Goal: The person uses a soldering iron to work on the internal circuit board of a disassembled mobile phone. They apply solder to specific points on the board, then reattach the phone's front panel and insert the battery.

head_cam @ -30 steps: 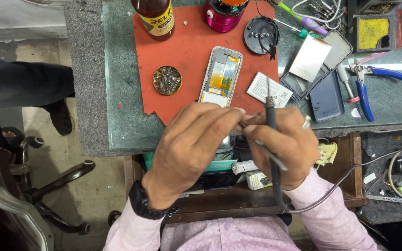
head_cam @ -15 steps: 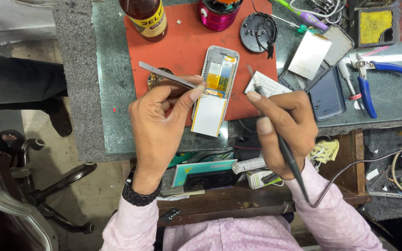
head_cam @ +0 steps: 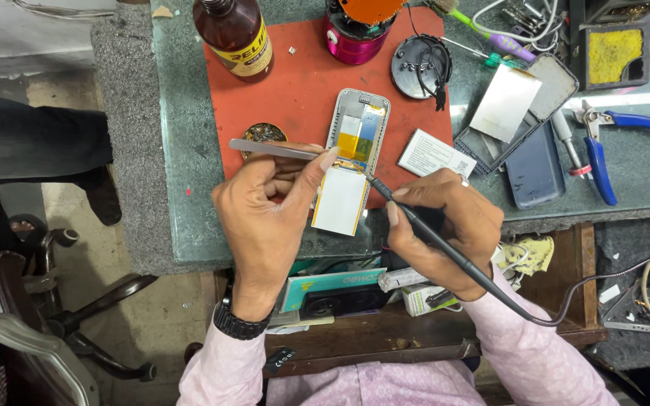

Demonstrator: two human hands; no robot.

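Moved since half a second ago: my right hand (head_cam: 445, 225) has come in from the side, and the soldering iron (head_cam: 445, 244) tip now sits at the joint between the opened phone (head_cam: 359, 131) and the white battery (head_cam: 340, 199); earlier it hung well clear.

Item, left hand (head_cam: 272, 210): fingers closed round the steel tweezers (head_cam: 272, 149), kept flat across the knuckles and out of the way, while the thumb presses the battery's upper edge to steady it for the iron.

Item, right hand: clamped on the iron like a pen, cord trailing off to the right so it does not drag over the work.

Item, phone: back off, lying on the red mat (head_cam: 302, 83), which shields the worktop (head_cam: 182, 150) from heat.

Item, flux tin (head_cam: 263, 134): just beside the left hand, partly hidden by the tweezers.

Item, brown bottle (head_cam: 233, 37), blue pliers (head_cam: 611, 143), dark phone cover (head_cam: 533, 173): set back, apart from the work.
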